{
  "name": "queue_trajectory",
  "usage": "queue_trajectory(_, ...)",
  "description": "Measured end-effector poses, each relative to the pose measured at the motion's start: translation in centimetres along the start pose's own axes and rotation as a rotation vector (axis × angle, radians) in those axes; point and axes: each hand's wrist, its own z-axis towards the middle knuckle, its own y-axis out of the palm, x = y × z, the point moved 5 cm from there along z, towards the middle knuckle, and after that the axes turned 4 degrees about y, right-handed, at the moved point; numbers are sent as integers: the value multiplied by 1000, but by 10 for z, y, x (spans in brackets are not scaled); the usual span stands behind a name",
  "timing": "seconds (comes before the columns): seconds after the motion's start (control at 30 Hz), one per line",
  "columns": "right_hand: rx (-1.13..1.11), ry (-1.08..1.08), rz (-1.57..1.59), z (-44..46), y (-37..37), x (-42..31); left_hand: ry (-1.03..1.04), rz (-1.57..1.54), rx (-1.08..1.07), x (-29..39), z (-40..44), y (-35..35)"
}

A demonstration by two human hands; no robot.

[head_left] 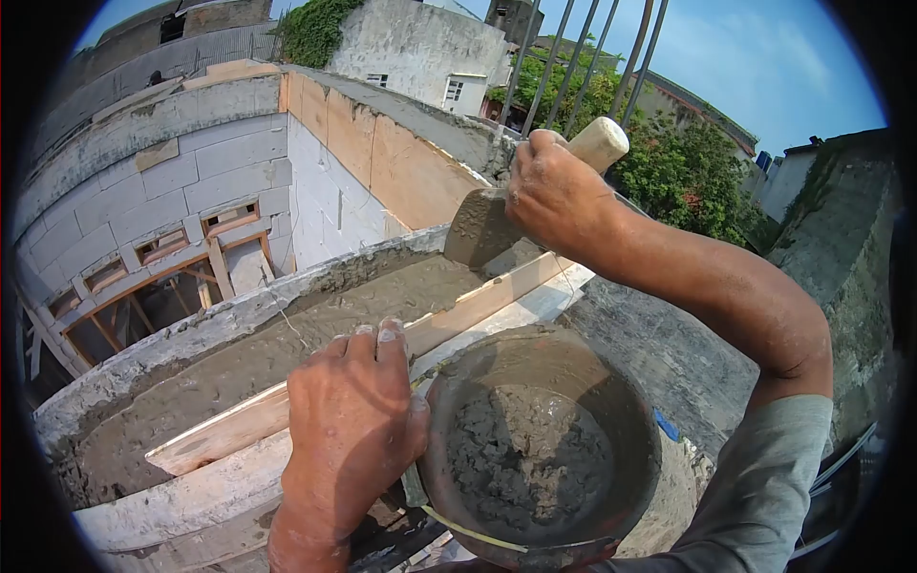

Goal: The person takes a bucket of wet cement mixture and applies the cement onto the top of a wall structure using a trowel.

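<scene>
My right hand (554, 191) is closed around a trowel, its pale handle sticking out beyond the fist. The mud-coated trowel blade (478, 229) stands tilted at the far end of a strip of wet mortar (392, 291) on top of the wall. My left hand (353, 420) wraps over a long wooden board (473, 310) that runs along the near side of the mortar; its fingertips are dusted grey. Right beside my left hand is a black bucket (640, 449) with wet mortar (530, 458) in its bottom.
Steel rebars (583, 67) rise upright beyond my right hand. Left of the mortar strip, the block wall (215, 172) drops to a lower space with wooden frames. Plywood (382, 153) lines the far wall's side. A rough grey surface (659, 344) lies right of the bucket.
</scene>
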Motion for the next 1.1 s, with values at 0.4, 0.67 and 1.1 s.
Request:
queue_trajectory(0.4, -71, 439, 394, -77, 29, 93, -12, -36, 49, -4, 2, 0)
queue_trajectory(0.67, -466, 167, 704, -203, 6, 25, 44, 46, 107, -2, 1, -2)
queue_trajectory(1.1, -805, -201, 1281, -193, -20, -104, -34, 59, -31, -4, 7, 3)
